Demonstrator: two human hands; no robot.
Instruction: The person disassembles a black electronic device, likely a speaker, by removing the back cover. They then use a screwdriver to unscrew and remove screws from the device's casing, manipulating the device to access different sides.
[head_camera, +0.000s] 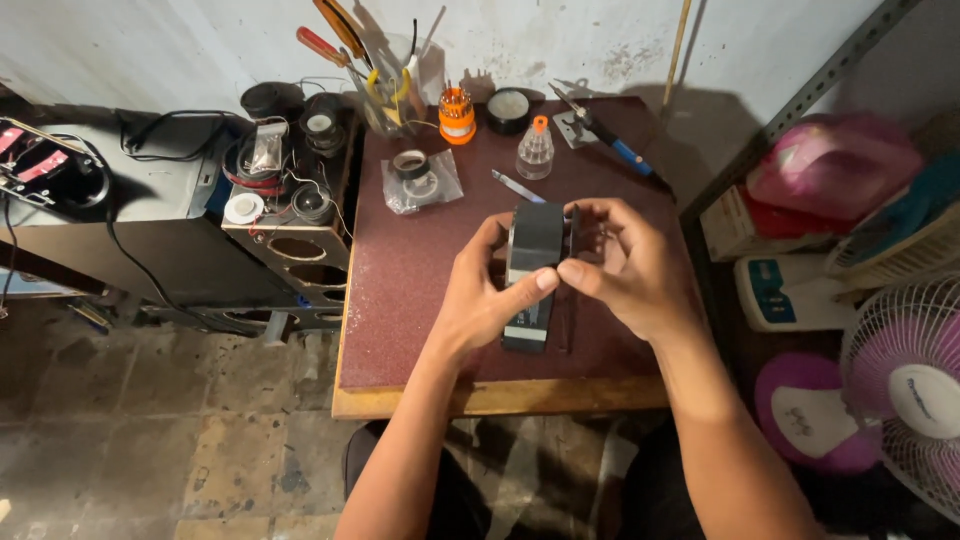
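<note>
Both hands, left hand (482, 295) and right hand (620, 262), grasp a black rectangular device (533, 262) above the small table (400, 290).

Small maroon-topped table (420, 280), bagged tape roll (415, 175), orange screwdriver set (457, 114), clear bottle (535, 150), soldering iron (610, 145)

The flat rectangular device (532, 275) was black with pale grey bands at its ends, lying over a desk (420, 300) topped in speckled dark maroon with a light wooden edge. Behind it stood an orange round screwdriver-bit holder (457, 115) and a clear plastic bottle with an orange cap (536, 148). A soldering iron (612, 142) had a blue handle, and the fan (915, 390) at the side was pink with a white grille.
</note>
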